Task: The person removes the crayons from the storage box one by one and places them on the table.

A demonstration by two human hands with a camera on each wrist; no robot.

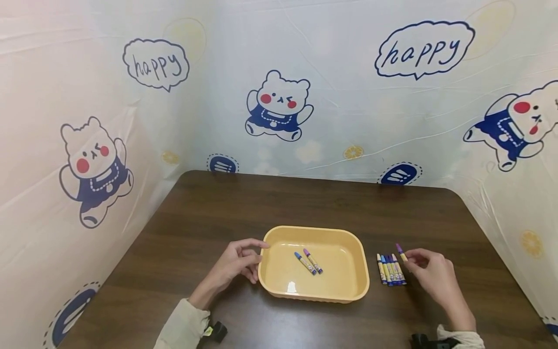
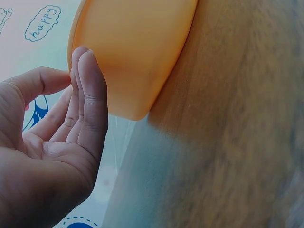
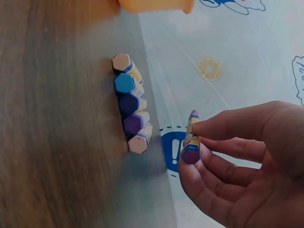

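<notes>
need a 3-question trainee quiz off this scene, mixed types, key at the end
1. Which of the person's hands grips a crayon?
a) left only
b) right only
c) both

2. True or false: two crayons lie inside the yellow tub.

3. Fill in: seen end-on in the right wrist view, the middle one of the crayon row is ____.

Key:
1. b, the right hand
2. True
3. dark blue
</notes>
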